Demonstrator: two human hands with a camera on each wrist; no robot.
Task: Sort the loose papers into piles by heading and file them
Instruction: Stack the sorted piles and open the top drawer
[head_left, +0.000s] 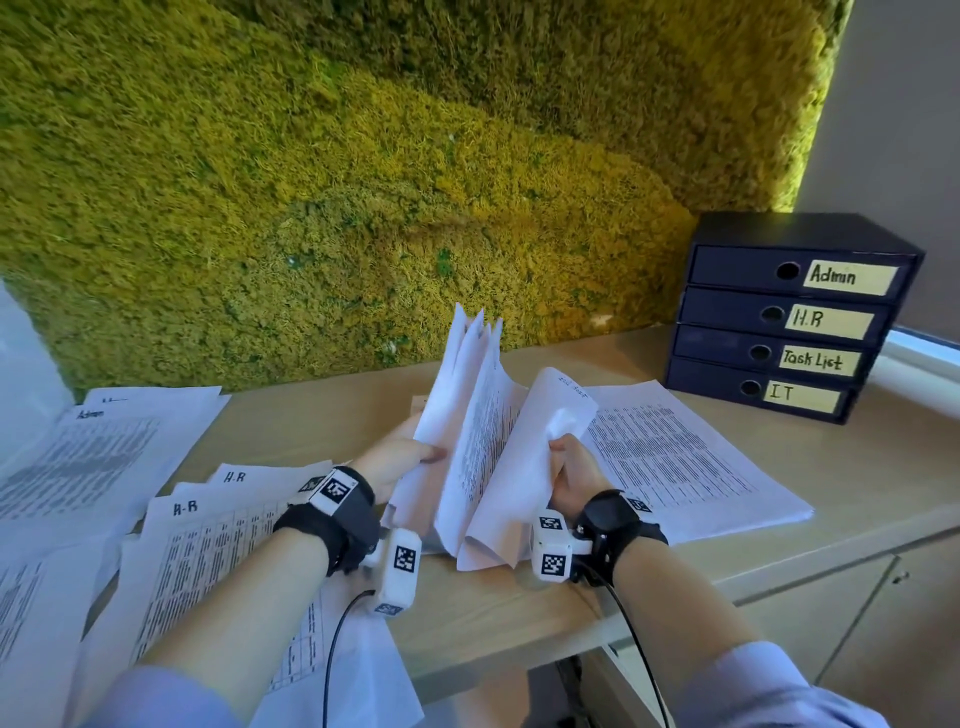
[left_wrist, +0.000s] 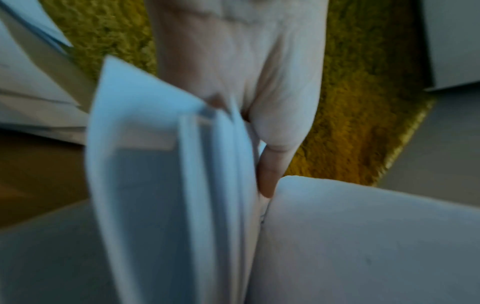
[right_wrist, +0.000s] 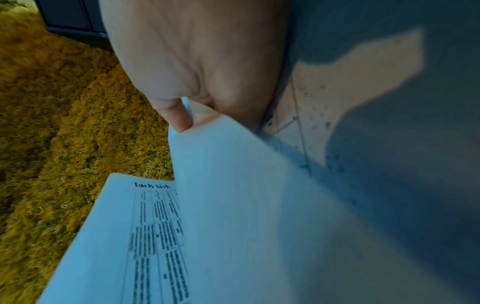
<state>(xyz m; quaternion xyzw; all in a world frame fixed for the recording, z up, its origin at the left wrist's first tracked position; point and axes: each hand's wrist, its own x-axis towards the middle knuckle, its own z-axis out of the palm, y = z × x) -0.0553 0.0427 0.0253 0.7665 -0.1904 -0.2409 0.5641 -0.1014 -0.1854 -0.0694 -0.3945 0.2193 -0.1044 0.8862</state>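
fingers (head_left: 434, 453) of the left hand (head_left: 400, 460) are pinching a standing bundle of papers (head_left: 467, 415) above the desk (head_left: 332, 415); the right hand (head_left: 569, 470) is gripping one sheet (head_left: 524, 457), peeling it off to the right. sorting step is looking to be in progress, filing not started: an admin pile (head_left: 104, 447) and an h.r pile (head_left: 208, 519) are lying at left, another pile (head_left: 675, 457) at right just beside the file box (head_left: 779, 317) with drawers marked admin, h.r, task list, it. the next move is probably calling for reading the sheet's heading and dropping it on the matching pile; the right wrist view is showing a "task list" page (right_wrist: 124, 236). the peeled sheet's own heading is too small to read. the right pile's heading is hidden. the left wrist view is blurring badly. the drawers' contents aren't showing.
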